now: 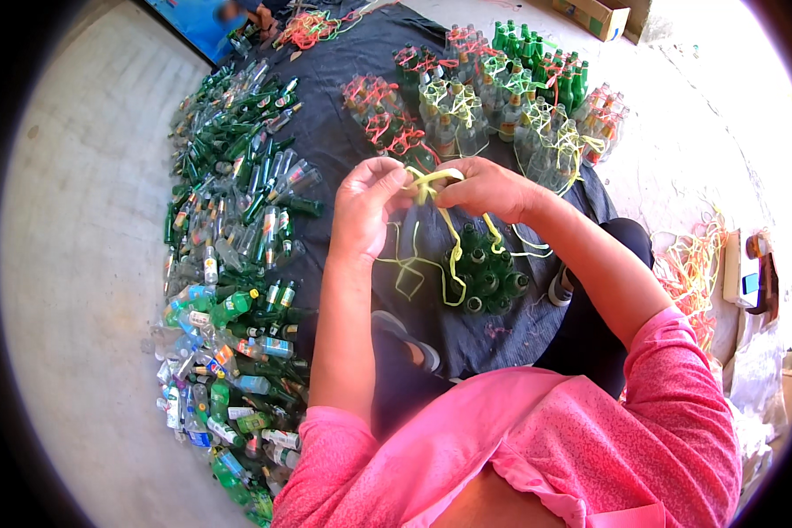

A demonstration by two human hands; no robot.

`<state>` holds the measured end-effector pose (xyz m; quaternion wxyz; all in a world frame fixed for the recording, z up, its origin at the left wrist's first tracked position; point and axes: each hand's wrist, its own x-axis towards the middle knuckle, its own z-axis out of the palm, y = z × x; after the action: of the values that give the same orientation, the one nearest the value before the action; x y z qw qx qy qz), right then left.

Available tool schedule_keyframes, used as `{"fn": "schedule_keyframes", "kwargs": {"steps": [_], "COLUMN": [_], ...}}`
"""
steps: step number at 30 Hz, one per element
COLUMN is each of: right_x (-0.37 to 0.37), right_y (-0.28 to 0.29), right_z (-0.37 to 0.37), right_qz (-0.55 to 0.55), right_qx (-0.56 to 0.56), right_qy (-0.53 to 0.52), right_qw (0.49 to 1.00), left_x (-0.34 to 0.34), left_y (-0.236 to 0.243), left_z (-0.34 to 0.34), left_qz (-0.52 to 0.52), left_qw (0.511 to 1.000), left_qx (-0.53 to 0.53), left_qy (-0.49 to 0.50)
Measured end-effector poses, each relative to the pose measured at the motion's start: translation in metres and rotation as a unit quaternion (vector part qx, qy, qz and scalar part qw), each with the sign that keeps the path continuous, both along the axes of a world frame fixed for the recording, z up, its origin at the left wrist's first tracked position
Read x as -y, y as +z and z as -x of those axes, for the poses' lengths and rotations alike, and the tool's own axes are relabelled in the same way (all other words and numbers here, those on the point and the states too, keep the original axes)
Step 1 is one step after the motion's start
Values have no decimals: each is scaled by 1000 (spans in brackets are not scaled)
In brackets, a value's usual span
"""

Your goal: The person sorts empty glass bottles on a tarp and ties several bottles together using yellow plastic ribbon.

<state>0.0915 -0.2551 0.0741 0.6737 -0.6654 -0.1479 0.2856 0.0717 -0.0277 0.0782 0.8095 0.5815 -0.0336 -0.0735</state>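
Note:
A pale yellow-green plastic string is pinched in both my hands, raised in front of me. My left hand and my right hand hold it from either side, with a crossing or knot between the fingertips. Loose ends of the string hang down toward a tight cluster of upright green glass bottles on the dark sheet. The cluster stands between my feet, its bottle mouths facing up. Slack loops of string lie beside it.
Loose glass and plastic bottles lie heaped along the left. Ahead stand bundles of upright bottles tied with red, yellow and green string. A tangle of orange and yellow string lies at right. Part of another person shows at the far left.

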Motion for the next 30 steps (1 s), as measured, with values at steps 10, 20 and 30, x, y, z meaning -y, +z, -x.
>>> {"fn": "schedule_keyframes", "kwargs": {"steps": [10, 20, 30], "right_x": [13, 27, 92], "right_y": [3, 9, 18], "right_z": [-2, -8, -40], "right_qz": [47, -10, 247], "right_qx": [-4, 40, 350], "right_qy": [65, 64, -104], "right_qw": [997, 997, 897], "left_x": [-7, 8, -79], "left_y": [0, 11, 30], "left_z": [-5, 7, -12], "left_qz": [67, 94, -401], "left_qw": [997, 995, 891], "left_qx": [46, 1, 133], "left_qy": [9, -38, 164]}}
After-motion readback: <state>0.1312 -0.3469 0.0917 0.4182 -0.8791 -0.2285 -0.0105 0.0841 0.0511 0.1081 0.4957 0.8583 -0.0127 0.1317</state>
